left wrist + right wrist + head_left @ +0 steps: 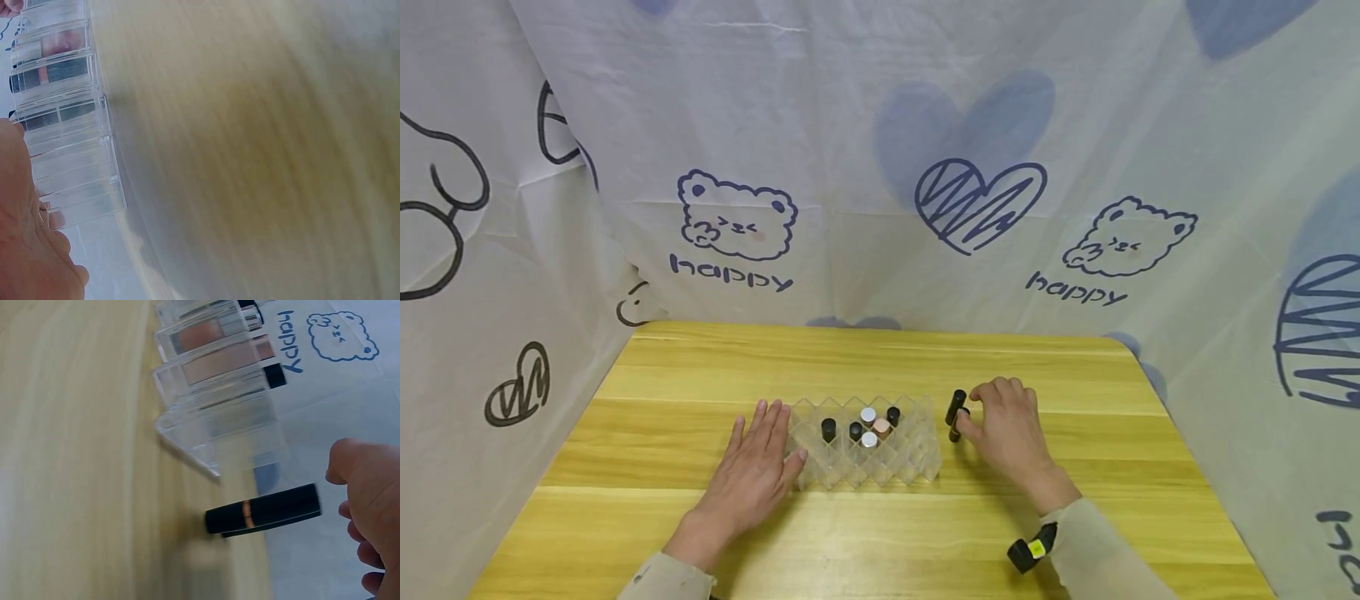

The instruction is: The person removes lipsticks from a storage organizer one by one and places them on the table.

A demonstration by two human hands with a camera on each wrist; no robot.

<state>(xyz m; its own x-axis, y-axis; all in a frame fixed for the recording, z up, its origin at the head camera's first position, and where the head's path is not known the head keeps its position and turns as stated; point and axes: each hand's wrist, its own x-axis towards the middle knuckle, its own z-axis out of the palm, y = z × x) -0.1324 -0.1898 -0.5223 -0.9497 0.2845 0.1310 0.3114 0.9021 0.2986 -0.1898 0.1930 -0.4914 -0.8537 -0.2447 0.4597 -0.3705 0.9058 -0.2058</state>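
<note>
A clear acrylic lipstick organizer (917, 454) with diamond-shaped compartments stands on the table. Inside it are several lipsticks with black, white and pinkish tops, among them a black-capped one (828, 430). My left hand (748, 479) lies along the organizer's left end, fingers extended and thumb near its front corner. To the right of the organizer, two black lipsticks (955, 407) stand upright close together; the right wrist view shows one lipstick (281, 509) with an orange-gold band, mostly covering the other. Beside them is my right hand (1011, 429), its thumb and bent fingers apart from the lipsticks.
The wood-grain table (865, 550) stretches around the organizer. A white cloth (850, 275) printed with hearts, bears and "happy" hangs behind the table and at both sides. On the right wrist sits a black strap device (1030, 550).
</note>
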